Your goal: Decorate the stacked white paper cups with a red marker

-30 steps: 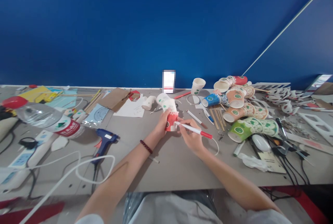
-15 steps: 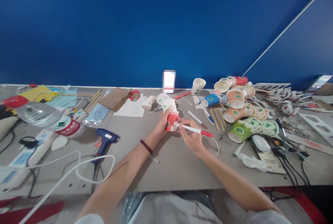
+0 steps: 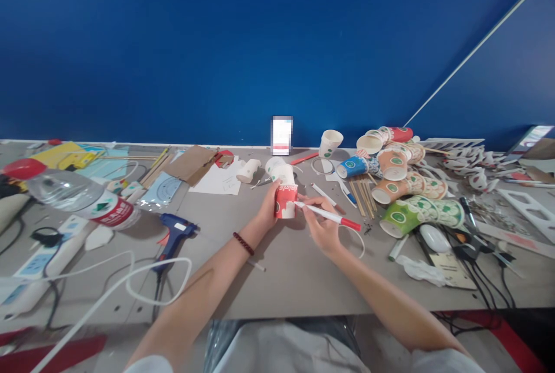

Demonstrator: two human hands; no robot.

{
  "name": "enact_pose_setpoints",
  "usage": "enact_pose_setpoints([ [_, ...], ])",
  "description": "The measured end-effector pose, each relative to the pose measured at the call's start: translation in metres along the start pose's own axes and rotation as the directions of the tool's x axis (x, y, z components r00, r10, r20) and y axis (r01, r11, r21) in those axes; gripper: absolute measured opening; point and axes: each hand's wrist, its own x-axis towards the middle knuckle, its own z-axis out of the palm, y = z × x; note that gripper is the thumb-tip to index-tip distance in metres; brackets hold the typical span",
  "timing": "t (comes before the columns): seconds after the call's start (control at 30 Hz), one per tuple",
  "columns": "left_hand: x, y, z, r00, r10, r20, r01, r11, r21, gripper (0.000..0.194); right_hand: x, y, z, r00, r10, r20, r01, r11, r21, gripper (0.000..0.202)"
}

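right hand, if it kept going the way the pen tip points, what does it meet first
The right hand holds a pen whose tip points left at the red paper cup held by the left hand. The tip looks at or nearly on the cup wall, so the cup comes first.

Deep blue wall [image 3: 217, 43] fills the back, evenly lit; grey table [image 3: 295, 274] runs along its foot; pale diagonal strip [image 3: 477, 43] crosses the wall's right part; red floor patch [image 3: 529, 332] beneath the table's right end.

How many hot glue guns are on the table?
1: a blue glue gun lying on the grey table, left of the person's left forearm. Others may be hidden among the clutter.
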Motion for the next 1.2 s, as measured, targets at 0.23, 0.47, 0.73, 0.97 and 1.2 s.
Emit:
enact_pose_setpoints([
  [0.23, 0.0011, 0.0021, -0.0010, 0.999, -0.039, -0.013, 0.038, 0.996, -0.076, 0.047, -0.0014, 0.0056, 0.0025, 0.998, 0.058, 0.016, -0.059, 0.991, 0.120, 0.017],
  [0.47, 0.0014, 0.0010, -0.0033, 0.998, -0.058, -0.035, 0.054, 0.993, -0.104, 0.048, -0.0013, 0.0020, 0.0040, 0.994, 0.093, 0.062, -0.100, 0.987, 0.123, 0.020],
  [0.73, 0.0008, 0.0019, -0.0036, 0.997, -0.055, -0.058, 0.050, 0.995, -0.089, 0.044, -0.0016, 0.0022, 0.0018, 0.997, 0.029, 0.077, -0.033, 0.998, 0.051, 0.018],
  [0.97, -0.0010, 0.0032, -0.0014, 0.996, -0.062, -0.065, 0.057, 0.995, -0.078, 0.045, -0.0017, -0.0009, 0.0035, 0.995, 0.068, 0.070, -0.073, 0.995, 0.074, 0.018],
  [1.2, -0.0003, 0.0033, -0.0020, 0.996, -0.065, -0.069, 0.059, 0.995, -0.085, 0.045, -0.0031, -0.0004, 0.0046, 0.995, 0.079, 0.068, -0.084, 0.994, 0.067, 0.021],
])
